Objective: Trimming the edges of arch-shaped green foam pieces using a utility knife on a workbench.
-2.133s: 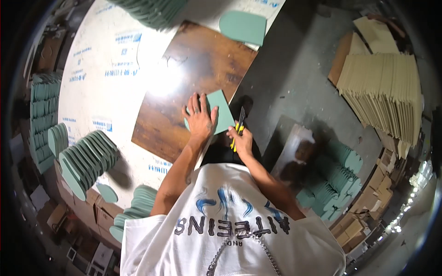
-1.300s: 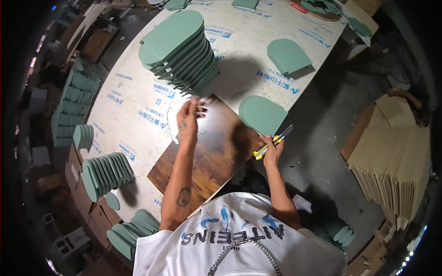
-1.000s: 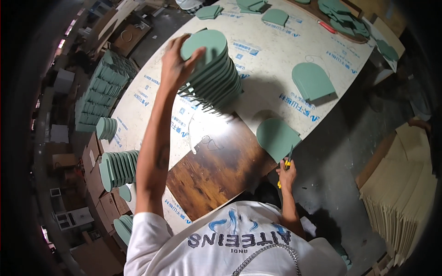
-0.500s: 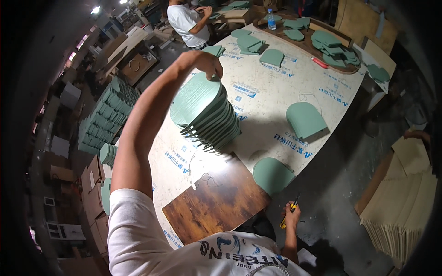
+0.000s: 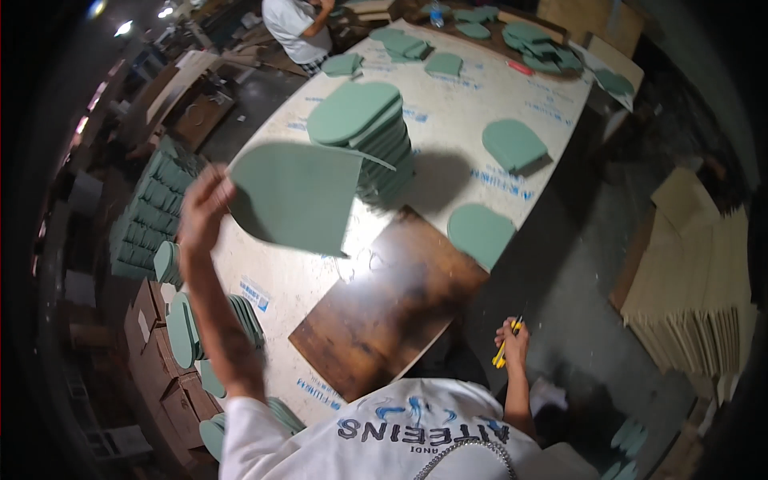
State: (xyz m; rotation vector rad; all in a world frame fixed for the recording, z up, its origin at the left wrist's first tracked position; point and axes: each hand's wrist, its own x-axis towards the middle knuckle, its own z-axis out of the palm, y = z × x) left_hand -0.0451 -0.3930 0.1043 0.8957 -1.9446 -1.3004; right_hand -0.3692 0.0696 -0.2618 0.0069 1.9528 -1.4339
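Note:
My left hand (image 5: 204,210), smeared by motion, grips the rounded end of a green arch-shaped panel (image 5: 296,196). The panel is tilted in the air, its straight edge toward a stack of similar green panels (image 5: 352,112) that it partly hides. Low on the right, off the table's edge, my right hand (image 5: 518,344) is closed around a yellow and black utility knife (image 5: 501,357). A dark brown wood-grain board (image 5: 400,300) lies on the table between my hands. Single green panels (image 5: 512,144) rest along the right side, one (image 5: 480,232) touching the board's corner.
The pale printed table (image 5: 448,104) carries more green panels and a red-handled tool (image 5: 520,68) far off. Stacked green panels (image 5: 156,216) and brown cartons (image 5: 148,320) stand left. Beige sheets (image 5: 680,304) are stacked right. Another person (image 5: 296,32) stands at the far left.
My left hand has come back from the stack toward the left, lifting a green panel off it. The view has shifted. My right hand still holds the knife.

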